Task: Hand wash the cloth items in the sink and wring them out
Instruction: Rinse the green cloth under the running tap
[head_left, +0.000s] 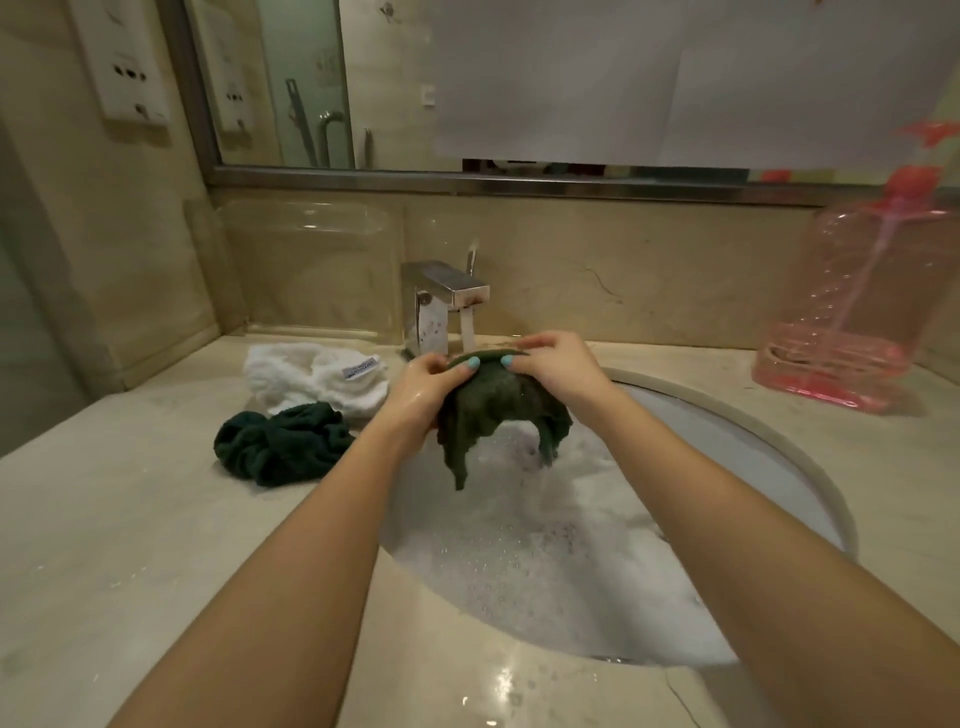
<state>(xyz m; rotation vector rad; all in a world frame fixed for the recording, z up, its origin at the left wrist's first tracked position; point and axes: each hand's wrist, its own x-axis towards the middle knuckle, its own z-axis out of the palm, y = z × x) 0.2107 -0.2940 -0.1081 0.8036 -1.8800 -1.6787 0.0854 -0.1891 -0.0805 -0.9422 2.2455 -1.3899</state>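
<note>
The dark green cloth (498, 410) hangs above the sudsy sink (810, 467), its top edge pinched just under the running faucet (447, 301) while its corners trail down toward the foam. The left hand (423, 389) has its grip closed on the cloth's left side, thumb on top; the right hand (558, 371) is likewise clamped on the right side, fingers curled over the upper edge.

To the left on the tabletop (130, 545) lie a bunched dark green towel (280, 444) and, behind it, a crumpled white towel (311, 379), touching one another. A pink pump bottle (857, 312) stands well apart at the right.

My guess is the cloth is being rinsed. With the water running and the basin already full of suds, it could rise toward the rim; drips from the lifted cloth may wet the tabletop, where a puddle already shines.

The white towel carries a small label, too blurred to read.
</note>
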